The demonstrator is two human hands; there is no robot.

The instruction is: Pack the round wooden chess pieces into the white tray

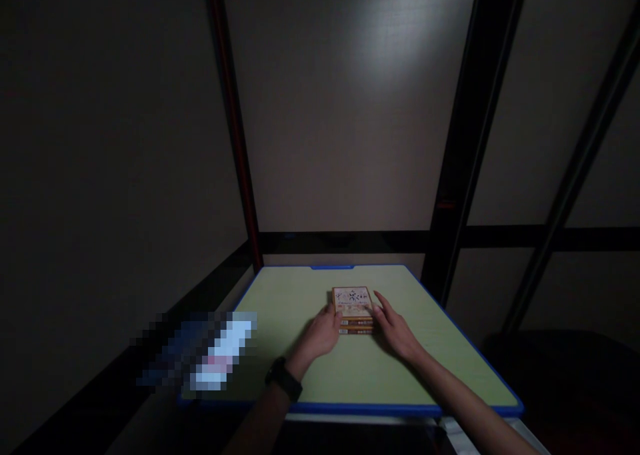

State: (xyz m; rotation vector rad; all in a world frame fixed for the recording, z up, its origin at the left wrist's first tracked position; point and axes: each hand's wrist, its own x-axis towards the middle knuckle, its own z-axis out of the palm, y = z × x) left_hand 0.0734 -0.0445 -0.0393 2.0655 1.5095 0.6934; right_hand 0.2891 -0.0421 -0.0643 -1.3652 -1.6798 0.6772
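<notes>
Head view: grips stacked boxes (353, 303) by both sides with fingers of left hand (325, 330) and right hand (394, 327), mid green table (280, 298); sees dark characters on top, too small to read.

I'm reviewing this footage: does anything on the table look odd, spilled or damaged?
Yes: a pixelated patch over the left edge of the table looks odd, hiding whatever is there. Otherwise nothing stands out; the stack between left hand and right hand shows no visible damage.
</notes>
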